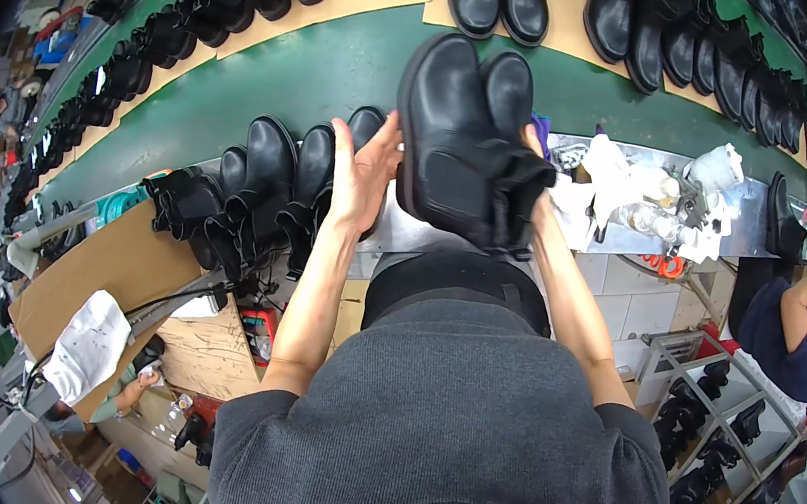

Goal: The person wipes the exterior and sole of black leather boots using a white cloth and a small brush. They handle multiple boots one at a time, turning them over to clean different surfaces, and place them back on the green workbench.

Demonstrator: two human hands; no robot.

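Black ankle boots (457, 148) — a pair, soles turned partly toward the camera — were held up above the green conveyor belt (325, 71), in front of the person's chest. The right hand (531, 182) was mostly hidden behind the boot shafts; its fingers seemed wrapped round the pair at the ankle openings, though the exact grip could not be told. The left hand (365, 172) lay flat and open, fingers spread, its fingertips just touching the sole edge of the nearer boot. Smooth leather uppers looked fairly stiff and a little slippery, the thick soles rigid and the heaviest part — so the shaft or the heel seemed the safest hold. More black boots (271, 185) stood in a row just left, near the left hand.
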